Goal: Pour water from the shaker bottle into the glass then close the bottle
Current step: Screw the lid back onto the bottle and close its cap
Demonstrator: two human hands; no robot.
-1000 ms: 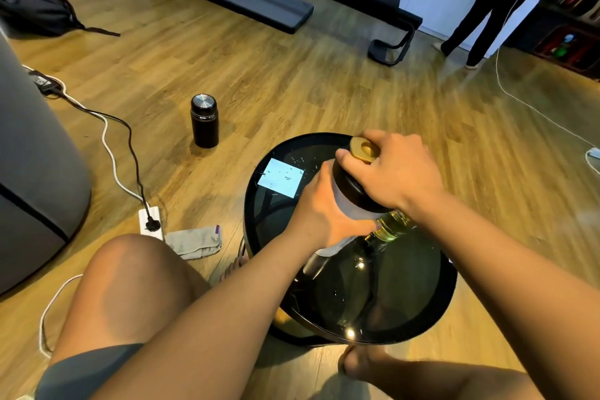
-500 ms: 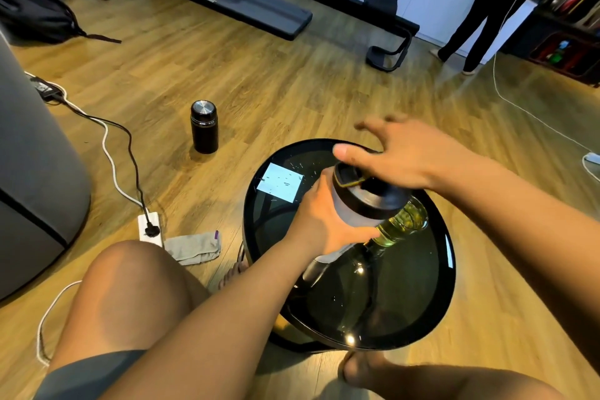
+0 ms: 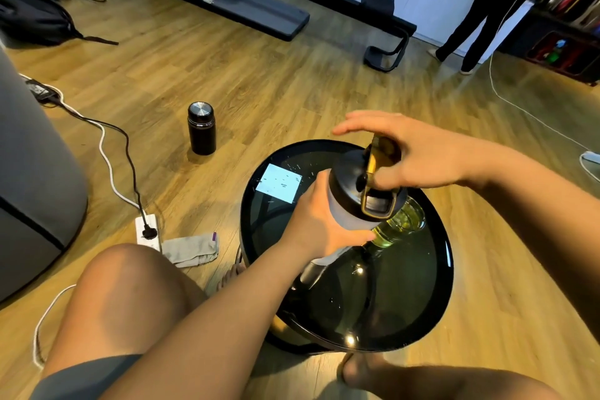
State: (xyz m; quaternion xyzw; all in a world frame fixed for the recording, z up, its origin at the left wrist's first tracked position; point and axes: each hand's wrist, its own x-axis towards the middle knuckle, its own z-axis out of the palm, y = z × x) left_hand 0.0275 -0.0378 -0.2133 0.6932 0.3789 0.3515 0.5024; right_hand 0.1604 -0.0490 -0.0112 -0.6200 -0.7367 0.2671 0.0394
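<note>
- left hand [image 3: 319, 224] is wrapping round the frosted grey body of the shaker bottle [image 3: 344, 214], fingers curling under it and thumb on the near side; a firm grip.
- the bottle is being held over the round black glass-topped table [image 3: 446, 269], leaning a little toward the person's right. whether its base is touching the tabletop i cannot tell, as the hand is covering it.
- black lid [image 3: 345, 182] is sitting on the bottle. the gold flip cap [image 3: 378, 153] is standing up on its hinge, and the dark spout opening below it is showing.
- right hand [image 3: 422, 156] is hovering over the lid. its fingers are reaching out straight toward the left above the cap and the thumb is lying against the cap's lower part. nothing is curling round the cap, so the hand is touching it rather than clasping it.
- glass [image 3: 404, 222] is standing on the table just behind and to the right of the bottle, partly hidden by the lid. it is showing a yellow-green tint.
- a pale square reflection [image 3: 281, 182] is lying on the tabletop's far left part.
- on the wooden floor: a black flask [image 3: 202, 128] with a metal top is standing upright well left of the table, and a white power strip [image 3: 147, 230] with a black plug is sitting beside a grey cloth [image 3: 191, 248].
- a treadmill [image 3: 246, 6] is lying along the far wall. a second person [image 3: 480, 19] in dark trousers is standing at far right.
</note>
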